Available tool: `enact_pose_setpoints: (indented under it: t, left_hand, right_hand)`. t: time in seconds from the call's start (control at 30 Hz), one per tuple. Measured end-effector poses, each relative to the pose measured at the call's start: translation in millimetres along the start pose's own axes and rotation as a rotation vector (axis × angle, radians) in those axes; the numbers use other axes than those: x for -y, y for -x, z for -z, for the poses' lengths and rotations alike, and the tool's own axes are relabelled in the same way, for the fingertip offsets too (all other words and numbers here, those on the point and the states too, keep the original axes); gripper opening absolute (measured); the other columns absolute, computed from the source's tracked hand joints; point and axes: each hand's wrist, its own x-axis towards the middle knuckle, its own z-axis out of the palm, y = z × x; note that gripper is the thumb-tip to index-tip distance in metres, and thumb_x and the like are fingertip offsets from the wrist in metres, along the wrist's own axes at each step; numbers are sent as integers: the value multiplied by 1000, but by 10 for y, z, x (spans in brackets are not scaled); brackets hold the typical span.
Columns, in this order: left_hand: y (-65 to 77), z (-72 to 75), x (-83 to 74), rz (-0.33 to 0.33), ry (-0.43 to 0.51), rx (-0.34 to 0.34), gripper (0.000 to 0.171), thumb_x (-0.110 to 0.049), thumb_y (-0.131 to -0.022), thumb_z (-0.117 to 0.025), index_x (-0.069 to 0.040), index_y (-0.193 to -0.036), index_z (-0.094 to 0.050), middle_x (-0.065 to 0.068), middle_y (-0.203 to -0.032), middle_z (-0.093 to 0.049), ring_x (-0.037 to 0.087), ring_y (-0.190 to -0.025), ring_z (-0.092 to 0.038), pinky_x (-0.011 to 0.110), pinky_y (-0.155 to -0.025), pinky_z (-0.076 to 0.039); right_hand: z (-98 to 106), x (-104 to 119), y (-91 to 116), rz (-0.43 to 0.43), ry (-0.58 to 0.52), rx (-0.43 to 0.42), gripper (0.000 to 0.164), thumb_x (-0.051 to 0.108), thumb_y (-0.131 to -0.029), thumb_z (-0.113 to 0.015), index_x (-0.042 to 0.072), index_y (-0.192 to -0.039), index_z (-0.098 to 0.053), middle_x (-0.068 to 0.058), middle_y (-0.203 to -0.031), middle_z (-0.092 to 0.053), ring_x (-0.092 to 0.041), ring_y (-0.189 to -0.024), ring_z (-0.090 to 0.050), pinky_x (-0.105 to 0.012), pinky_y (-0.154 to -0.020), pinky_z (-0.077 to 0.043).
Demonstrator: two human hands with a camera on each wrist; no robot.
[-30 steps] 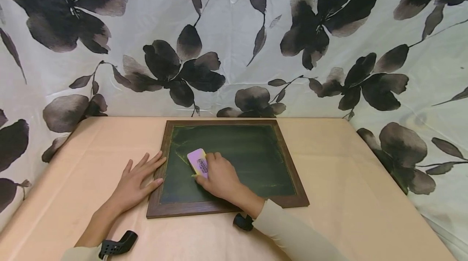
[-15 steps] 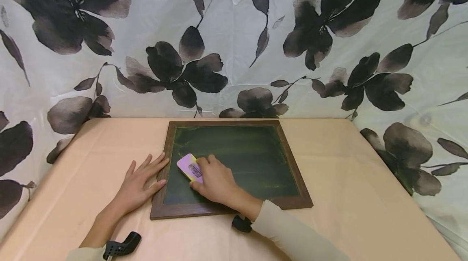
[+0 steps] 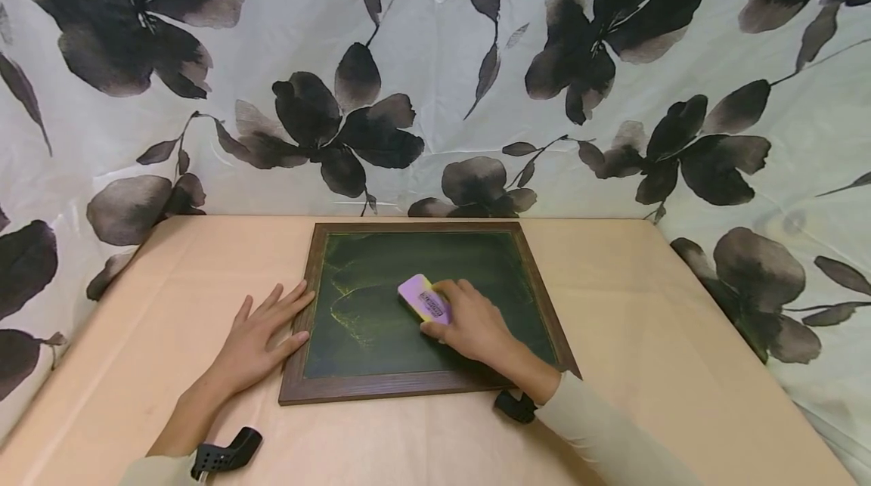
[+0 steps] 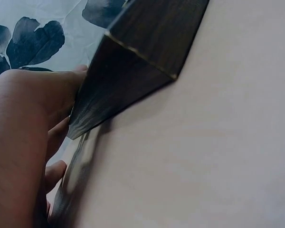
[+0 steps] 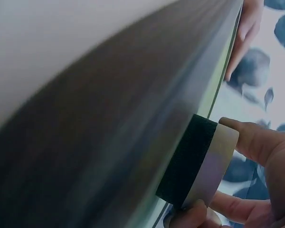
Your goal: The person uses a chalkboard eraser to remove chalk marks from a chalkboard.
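A green chalkboard (image 3: 381,354) in a brown wooden frame lies on the table, with yellow chalk smears (image 3: 347,312) on its left half. My right hand (image 3: 472,323) grips a purple and yellow board eraser (image 3: 423,297) near the middle of the board. In the right wrist view the eraser's dark felt side (image 5: 187,161) faces the board, and fingers and thumb hold its pale body. My left hand (image 3: 258,342) rests with spread, straight fingers against the frame's left edge. The left wrist view shows that hand (image 4: 23,137) beside the dark frame corner (image 4: 137,61).
A peach cloth covers the table (image 3: 653,320). Behind and at both sides hangs a white curtain (image 3: 435,93) printed with dark flowers. Each wrist wears a black camera mount, one of them the left mount (image 3: 224,452).
My right hand moved the eraser left and down over the chalk, then back right to mid-board. A curved yellow streak now shows at the left. My left hand stayed at the frame.
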Motion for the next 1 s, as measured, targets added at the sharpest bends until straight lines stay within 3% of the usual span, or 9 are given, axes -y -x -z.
enact_pose_setpoints:
  t: [0.23,0.43,0.7,1.0]
  left_hand:
    - [-12,-13,-4,2,-2,-1,58,-37,-91,-62,-18,-144,-46,8,-152,-35,44,-137,-26,69,-104,-6]
    - [-9,-15,-6,6,1,6,59,-36,-91,-61,-18,-145,-45,8,-152,-34,44,-137,-25,69,-104,-5]
    - [25,-52,6,15,24,4,60,-35,-91,-62,-19,-146,-44,8,-152,-34,45,-138,-24,68,-105,-1]
    - [-7,-30,11,9,11,9,60,-35,-91,-62,-19,-146,-44,7,-153,-33,45,-138,-24,68,-105,-2]
  right_hand:
    - [216,-549,98,-89,-1,-57,65,37,-77,-80,5,-129,-56,-9,-96,-56,-19,-74,-53,-31,-54,-43]
    - [387,-862,201,-162,0,-67,66,36,-79,-78,3,-130,-53,-14,-100,-58,-24,-78,-55,-33,-54,-43]
    - [477,-991,315,-185,-3,-98,63,34,-80,-76,-2,-126,-54,-14,-99,-62,-23,-76,-57,-33,-53,-43]
    - [394,-1001,304,-158,-1,-150,61,31,-78,-78,-6,-122,-56,-14,-94,-63,-22,-71,-57,-33,-54,-43]
